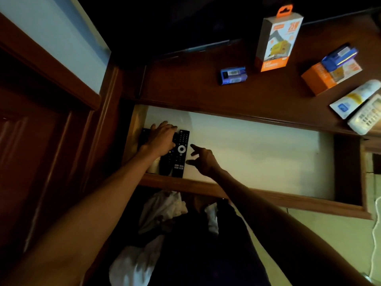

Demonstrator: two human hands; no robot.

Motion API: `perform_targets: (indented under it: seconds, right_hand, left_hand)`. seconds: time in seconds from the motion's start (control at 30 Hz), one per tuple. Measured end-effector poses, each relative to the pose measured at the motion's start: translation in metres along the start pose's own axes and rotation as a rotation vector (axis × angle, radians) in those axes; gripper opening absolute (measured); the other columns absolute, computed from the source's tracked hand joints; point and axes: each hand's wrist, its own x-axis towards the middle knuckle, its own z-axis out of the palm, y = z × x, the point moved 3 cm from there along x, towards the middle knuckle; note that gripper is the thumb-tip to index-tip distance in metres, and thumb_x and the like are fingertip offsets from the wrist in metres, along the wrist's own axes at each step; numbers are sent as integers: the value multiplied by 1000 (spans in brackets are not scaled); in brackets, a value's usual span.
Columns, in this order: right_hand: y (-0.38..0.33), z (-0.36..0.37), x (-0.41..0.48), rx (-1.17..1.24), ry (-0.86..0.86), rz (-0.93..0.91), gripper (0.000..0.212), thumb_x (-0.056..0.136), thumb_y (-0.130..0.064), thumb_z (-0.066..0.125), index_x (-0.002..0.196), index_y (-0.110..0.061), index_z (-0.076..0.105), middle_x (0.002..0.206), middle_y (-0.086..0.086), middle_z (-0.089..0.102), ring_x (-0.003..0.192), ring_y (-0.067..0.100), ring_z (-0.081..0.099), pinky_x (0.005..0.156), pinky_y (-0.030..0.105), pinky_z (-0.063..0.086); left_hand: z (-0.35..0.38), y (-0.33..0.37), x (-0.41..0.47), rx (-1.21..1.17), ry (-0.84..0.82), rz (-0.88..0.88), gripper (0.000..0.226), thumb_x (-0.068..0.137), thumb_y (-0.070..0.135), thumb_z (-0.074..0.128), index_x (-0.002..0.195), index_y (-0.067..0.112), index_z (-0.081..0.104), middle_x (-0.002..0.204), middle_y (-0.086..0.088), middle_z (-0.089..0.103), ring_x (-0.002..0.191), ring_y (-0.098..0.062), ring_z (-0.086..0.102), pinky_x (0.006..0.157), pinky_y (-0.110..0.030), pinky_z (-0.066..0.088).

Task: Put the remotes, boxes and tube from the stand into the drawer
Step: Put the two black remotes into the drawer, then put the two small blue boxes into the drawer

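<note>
The drawer (257,195) stands pulled out, its pale bottom bare on the right. At its left end lie black remotes (181,155) side by side. My left hand (161,137) rests flat on top of them, fingers spread. My right hand (203,157) hovers just right of the remotes, open and holding nothing. On the wooden stand (185,83) above are a small blue box (233,75), an upright orange and white charger box (277,41), an orange box (327,76) with a blue box (339,56) on it, a white tube (355,98) and a white remote (367,116).
A dark wooden door and frame (51,131) fill the left. A dark screen edge (195,46) sits at the back of the stand. White cloth (162,209) and my dark-clothed legs lie below the drawer front. A white cable (376,234) hangs at the right.
</note>
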Motion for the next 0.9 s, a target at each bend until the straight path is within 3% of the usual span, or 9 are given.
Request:
perform_targets:
  seconds: [0.07,0.13,0.37,0.5,0.63,0.73,0.9]
  right_hand:
    - [-1,-36,-11,-12,20,-34,57,83,-31,74,133,-13,56,117,10,71,100,28,69,88,42,55]
    - [0,-78,-23,-15,57,-50,43,84,-32,72,122,-13,64,109,7,74,91,24,72,83,42,57]
    - [22,-234,-60,28,423,-61,12,82,-29,72,89,-19,71,79,-5,72,71,9,69,72,37,58]
    - [47,-309,-67,74,587,25,6,78,-30,71,81,-32,66,77,-4,72,78,19,72,76,43,57]
    - [71,-380,-59,52,780,84,37,80,-35,73,110,-16,61,103,10,73,96,32,68,81,42,54]
    - [80,-426,-39,-31,848,84,59,78,-36,74,126,-11,50,122,16,60,110,37,56,89,42,45]
    - [88,-479,3,-269,684,159,104,71,-49,79,149,-11,21,153,21,25,140,41,26,108,56,33]
  left_hand:
    - [-11,14,-2,-219,10,22,63,90,28,66,146,16,41,139,-6,56,126,-26,53,102,-46,44]
    - [-27,31,-3,-377,-6,88,55,91,28,65,141,17,47,119,-2,69,102,-19,65,89,-38,52]
    - [-113,131,27,-606,198,287,24,90,19,66,114,15,68,87,-1,70,76,-15,67,70,-23,51]
    - [-159,191,65,-646,443,324,23,88,21,67,110,14,69,90,0,72,69,-15,68,66,-26,53]
    - [-187,242,101,-606,500,311,23,88,21,65,110,15,67,93,0,70,70,-13,63,67,-26,52]
    - [-189,267,119,-581,481,289,24,87,18,67,111,14,67,95,-1,71,76,-18,65,71,-29,53]
    - [-187,282,134,-542,471,227,26,86,20,70,111,15,67,99,-2,72,85,-21,67,70,-27,50]
